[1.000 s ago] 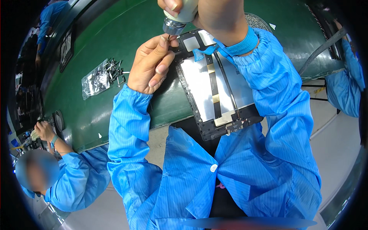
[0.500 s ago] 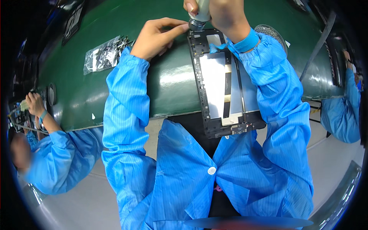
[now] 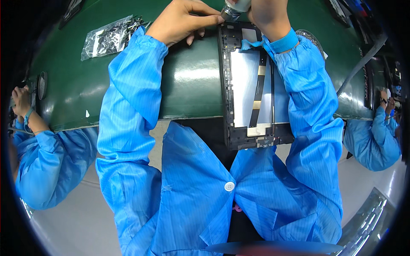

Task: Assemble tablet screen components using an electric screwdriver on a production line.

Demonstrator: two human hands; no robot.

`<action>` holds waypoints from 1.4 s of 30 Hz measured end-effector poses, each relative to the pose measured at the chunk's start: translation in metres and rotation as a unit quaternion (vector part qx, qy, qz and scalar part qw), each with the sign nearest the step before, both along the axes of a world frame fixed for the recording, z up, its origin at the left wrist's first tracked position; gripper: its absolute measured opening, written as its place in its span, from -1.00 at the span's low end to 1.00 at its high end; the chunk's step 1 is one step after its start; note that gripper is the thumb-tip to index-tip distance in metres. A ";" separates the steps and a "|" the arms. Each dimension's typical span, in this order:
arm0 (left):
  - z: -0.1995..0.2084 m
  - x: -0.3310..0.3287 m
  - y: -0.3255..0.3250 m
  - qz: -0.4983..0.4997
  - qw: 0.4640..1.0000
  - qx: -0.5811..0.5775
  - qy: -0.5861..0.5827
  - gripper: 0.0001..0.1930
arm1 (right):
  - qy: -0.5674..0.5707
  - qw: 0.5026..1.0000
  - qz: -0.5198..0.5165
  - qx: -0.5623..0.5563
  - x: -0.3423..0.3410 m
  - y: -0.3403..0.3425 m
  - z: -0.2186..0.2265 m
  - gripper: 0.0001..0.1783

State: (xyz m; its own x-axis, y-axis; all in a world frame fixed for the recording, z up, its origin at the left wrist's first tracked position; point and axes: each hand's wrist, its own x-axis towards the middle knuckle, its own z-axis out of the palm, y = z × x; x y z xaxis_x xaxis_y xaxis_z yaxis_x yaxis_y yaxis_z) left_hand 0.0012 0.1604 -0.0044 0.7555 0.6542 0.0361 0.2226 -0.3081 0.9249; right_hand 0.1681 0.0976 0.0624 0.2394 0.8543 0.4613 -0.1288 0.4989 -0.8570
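My right hand (image 3: 267, 15), cut off by the top edge, grips a pale-handled electric screwdriver (image 3: 231, 13) by its body. The tool's metal collar points down at the far left corner of an opened tablet (image 3: 242, 87), with black frame, silver inner plate and dark flex strip. At that corner the thumb and forefinger of my left hand (image 3: 181, 21) come together against the collar. What they pinch, if anything, is hidden, and so is the screwdriver's tip. The tablet lies on the table, its near end jutting past the front edge. A blue wrist strap (image 3: 284, 42) circles my right wrist.
Left of my left forearm, a clear plastic bag (image 3: 104, 40) of small dark parts lies on the green table (image 3: 188, 81). A round dish (image 3: 308, 37) of small pieces sits beyond my right sleeve, near a grey cable (image 3: 363, 64). Co-workers in blue sit at both sides.
The whole view has shifted a little, so the table and both hands appear higher. My left hand and the screwdriver keep their place at the tablet's far left corner.
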 end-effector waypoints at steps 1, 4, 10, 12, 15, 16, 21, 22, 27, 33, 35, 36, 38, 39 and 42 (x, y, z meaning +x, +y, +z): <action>-0.002 0.000 0.000 0.000 1.000 0.014 -0.008 -0.79 | -0.001 1.000 0.000 -0.003 0.000 0.000 -0.001 -0.73; -0.001 -0.001 0.000 -0.004 1.000 0.003 -0.005 -0.79 | -0.010 1.000 0.013 0.014 0.001 0.000 -0.002 -0.74; 0.019 0.006 -0.010 0.028 0.988 -0.150 -0.010 -0.83 | -0.019 0.999 0.006 0.025 0.002 0.000 -0.003 -0.75; 0.019 0.006 -0.010 0.031 0.987 -0.154 -0.020 -0.83 | -0.020 0.999 0.008 0.028 0.001 0.001 -0.004 -0.77; 0.018 0.006 -0.009 0.039 0.986 -0.161 -0.015 -0.83 | -0.033 0.999 0.002 0.028 -0.001 0.001 -0.004 -0.78; 0.017 0.006 -0.008 0.037 0.986 -0.160 -0.018 -0.83 | -0.034 0.999 0.002 0.028 -0.001 0.002 -0.004 -0.78; 0.018 0.006 -0.008 0.029 0.989 -0.143 -0.010 -0.83 | -0.061 0.998 -0.004 0.020 -0.002 0.006 -0.004 -0.78; 0.018 0.006 -0.008 0.030 0.990 -0.139 -0.009 -0.83 | -0.060 0.998 -0.005 0.019 -0.003 0.007 -0.005 -0.78; 0.016 0.005 -0.008 0.031 0.990 -0.137 -0.016 -0.82 | -0.101 0.995 -0.010 0.024 -0.006 0.006 -0.003 -0.75; 0.014 0.006 -0.006 0.031 0.989 -0.142 -0.028 -0.83 | -0.079 0.997 -0.016 -0.009 -0.008 0.007 -0.004 -0.74; 0.018 0.007 -0.007 0.035 0.988 -0.148 -0.002 -0.83 | -0.077 0.997 -0.020 -0.011 -0.008 0.006 -0.004 -0.74; 0.013 0.004 -0.004 0.038 0.989 -0.144 -0.002 -0.83 | -0.073 0.997 -0.020 -0.013 -0.009 0.006 -0.004 -0.74; 0.001 -0.003 0.003 0.035 0.999 -0.005 -0.017 -0.77 | -0.064 0.998 -0.017 -0.004 -0.014 0.006 -0.003 -0.73; 0.003 -0.006 0.006 0.012 0.999 0.034 -0.013 -0.75 | -0.056 0.998 -0.015 0.002 -0.017 0.006 -0.003 -0.73; 0.025 0.004 -0.016 0.021 0.998 -0.054 0.007 -0.74 | -0.043 0.998 -0.032 -0.043 -0.013 0.002 -0.009 -0.82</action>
